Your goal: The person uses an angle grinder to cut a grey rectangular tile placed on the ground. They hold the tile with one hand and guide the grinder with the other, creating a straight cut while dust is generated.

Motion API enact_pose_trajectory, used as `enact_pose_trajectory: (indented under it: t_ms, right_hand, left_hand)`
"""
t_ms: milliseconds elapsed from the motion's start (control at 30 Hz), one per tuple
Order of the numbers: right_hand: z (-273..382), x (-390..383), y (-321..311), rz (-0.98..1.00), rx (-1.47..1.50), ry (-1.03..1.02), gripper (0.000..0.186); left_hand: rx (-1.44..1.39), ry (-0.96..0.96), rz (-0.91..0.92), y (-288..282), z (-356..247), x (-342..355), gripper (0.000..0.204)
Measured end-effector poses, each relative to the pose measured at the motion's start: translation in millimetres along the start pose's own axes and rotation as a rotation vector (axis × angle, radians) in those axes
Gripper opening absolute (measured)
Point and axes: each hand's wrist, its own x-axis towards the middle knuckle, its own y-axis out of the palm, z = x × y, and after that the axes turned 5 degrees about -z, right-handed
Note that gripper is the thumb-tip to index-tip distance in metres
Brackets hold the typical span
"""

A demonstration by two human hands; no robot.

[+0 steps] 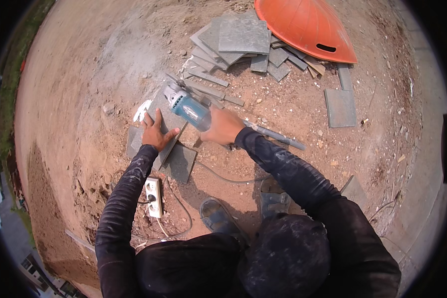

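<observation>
My right hand (222, 124) grips the teal and silver angle grinder (193, 110), whose head and disc are over the far end of a grey stone tile (169, 119). My left hand (154, 133) rests on that tile with fingers spread, left of the grinder. Another grey tile (183, 161) lies beneath, nearer my feet, and a white patch shows beside my left fingertips. A long grey bar (280, 139) lies on the dirt to the right of my right hand.
Stacked tiles (243, 36) and offcuts lie beyond, beside an orange plastic tub (305, 27). A single tile (340, 111) lies right. A power strip (152, 196) with cables lies by my left forearm. My sandalled feet (213, 213) stand on dirt; concrete edging (419, 149) runs along the right.
</observation>
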Motion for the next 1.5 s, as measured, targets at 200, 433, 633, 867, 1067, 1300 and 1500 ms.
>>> enact_pose_trajectory:
  t_ms: [200,433,633,867,1067,1300,1500]
  right_hand:
    - [-7.8,-14.9,-7.8,-0.024,-0.004,-0.003,0.070]
    - [-18.6,-28.1,-7.3,-0.003,-0.055,0.000,0.078]
    - [-27.5,-33.7,-5.9,0.050,-0.072,-0.024,0.086]
    - [-44.3,-36.6,9.3,-0.011,-0.014,0.004,0.078]
    - [-35.2,-36.6,-0.9,0.082,-0.052,0.059,0.076]
    - [-28.1,-30.9,-2.8,0.040,-0.080,-0.003,0.075]
    - [-25.1,-21.3,0.3,-0.045,-0.020,-0.061,0.068]
  left_hand:
    - [-0.004,-0.007,0.013,-2.2,-7.0,2.3,0.114]
    - [0.013,-0.016,0.013,1.5,-5.0,3.3,0.115]
    - [0.014,-0.008,0.014,0.5,-4.2,3.4,0.115]
    - [0.025,0.011,0.012,2.1,-4.4,4.2,0.114]
    - [0.008,0.008,0.026,2.0,1.8,3.0,0.115]
    - [0.022,-0.005,0.050,0.4,1.6,4.5,0.116]
    - [-0.007,-0.011,0.059,-1.0,0.0,3.5,0.115]
